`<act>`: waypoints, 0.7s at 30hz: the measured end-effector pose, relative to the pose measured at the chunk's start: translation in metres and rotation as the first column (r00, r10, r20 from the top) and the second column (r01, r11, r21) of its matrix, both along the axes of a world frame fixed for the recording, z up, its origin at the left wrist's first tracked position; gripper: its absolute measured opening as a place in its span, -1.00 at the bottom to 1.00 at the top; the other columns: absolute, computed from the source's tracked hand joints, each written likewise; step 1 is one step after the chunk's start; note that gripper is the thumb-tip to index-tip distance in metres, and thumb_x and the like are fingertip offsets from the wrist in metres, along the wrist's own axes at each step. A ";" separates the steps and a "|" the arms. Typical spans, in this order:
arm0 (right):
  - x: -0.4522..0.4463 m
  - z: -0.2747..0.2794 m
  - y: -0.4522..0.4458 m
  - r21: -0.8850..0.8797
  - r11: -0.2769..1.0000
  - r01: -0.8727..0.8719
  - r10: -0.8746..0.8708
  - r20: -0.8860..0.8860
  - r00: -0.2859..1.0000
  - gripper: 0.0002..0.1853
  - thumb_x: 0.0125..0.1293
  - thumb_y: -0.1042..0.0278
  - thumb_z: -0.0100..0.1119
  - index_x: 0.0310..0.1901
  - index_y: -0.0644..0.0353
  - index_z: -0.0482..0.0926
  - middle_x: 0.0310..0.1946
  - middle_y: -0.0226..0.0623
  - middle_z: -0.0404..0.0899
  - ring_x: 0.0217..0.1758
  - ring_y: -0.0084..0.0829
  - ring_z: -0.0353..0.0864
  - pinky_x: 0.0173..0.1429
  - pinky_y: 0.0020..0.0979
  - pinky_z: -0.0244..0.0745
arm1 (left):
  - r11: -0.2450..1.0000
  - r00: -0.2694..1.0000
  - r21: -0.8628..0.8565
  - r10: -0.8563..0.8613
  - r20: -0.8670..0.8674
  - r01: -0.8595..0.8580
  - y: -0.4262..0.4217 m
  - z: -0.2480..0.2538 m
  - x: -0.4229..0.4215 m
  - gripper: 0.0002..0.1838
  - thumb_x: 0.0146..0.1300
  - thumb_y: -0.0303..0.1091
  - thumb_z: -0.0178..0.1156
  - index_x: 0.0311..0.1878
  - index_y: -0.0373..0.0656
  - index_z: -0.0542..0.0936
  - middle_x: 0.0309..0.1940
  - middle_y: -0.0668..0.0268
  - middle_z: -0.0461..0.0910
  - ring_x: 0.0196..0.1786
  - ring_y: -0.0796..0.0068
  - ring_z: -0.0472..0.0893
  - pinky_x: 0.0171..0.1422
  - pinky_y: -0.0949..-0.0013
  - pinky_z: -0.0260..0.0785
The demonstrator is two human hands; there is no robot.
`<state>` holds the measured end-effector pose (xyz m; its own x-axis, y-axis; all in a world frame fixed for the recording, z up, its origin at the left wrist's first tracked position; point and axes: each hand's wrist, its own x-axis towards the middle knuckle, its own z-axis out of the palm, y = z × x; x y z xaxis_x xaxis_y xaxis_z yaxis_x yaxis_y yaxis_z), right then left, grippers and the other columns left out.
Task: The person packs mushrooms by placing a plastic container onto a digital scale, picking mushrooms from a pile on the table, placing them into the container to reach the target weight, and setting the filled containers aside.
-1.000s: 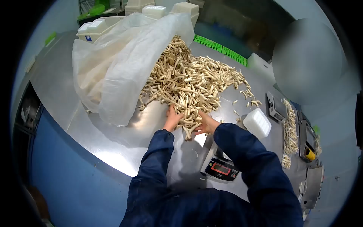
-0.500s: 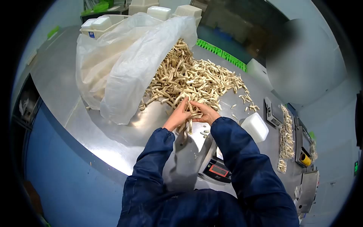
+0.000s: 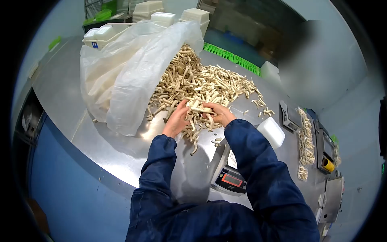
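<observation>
A large heap of long, pale and brownish mushrooms point(image 3: 213, 82) spills from a clear plastic bag point(image 3: 133, 80) onto the steel table. At its near edge, my left hand point(image 3: 176, 121) is beside the mushrooms, fingers apart and curved, thumb toward them. Opposite it, my right hand point(image 3: 221, 114) has its fingers bent around several mushrooms, with some stems showing between the hands. Below my right forearm stands a digital scale point(image 3: 229, 180), its platform partly hidden by the sleeve. Right of that forearm is a white foam tray point(image 3: 271, 132).
White trays and tubs point(image 3: 163, 18) stand behind the bag. Green plastic crates point(image 3: 234, 59) line the far edge. Another scale point(image 3: 288, 116) and a row of filled mushroom trays point(image 3: 306, 139) are at the right. A few loose mushrooms point(image 3: 217, 141) lie near the front scale.
My hands have moved apart, the left one shifting left and its fingers loosening. Mushrooms now show between them, and the view has tilted slightly.
</observation>
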<state>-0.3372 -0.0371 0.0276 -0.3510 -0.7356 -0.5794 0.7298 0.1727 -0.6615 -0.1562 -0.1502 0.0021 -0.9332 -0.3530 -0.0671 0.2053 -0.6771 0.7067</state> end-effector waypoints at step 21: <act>-0.018 0.128 0.180 0.670 0.275 -0.690 0.961 -0.179 0.210 -0.80 -0.01 0.54 0.27 -0.29 0.28 0.53 -0.47 -0.36 0.59 -0.45 -0.55 0.56 -0.35 -0.49 0.48 | 0.951 0.988 -0.310 0.046 0.151 0.003 0.098 0.020 -0.026 -0.46 0.40 -0.18 0.02 0.39 -0.12 0.23 0.33 0.25 0.27 0.36 0.40 0.26 0.39 0.26 0.12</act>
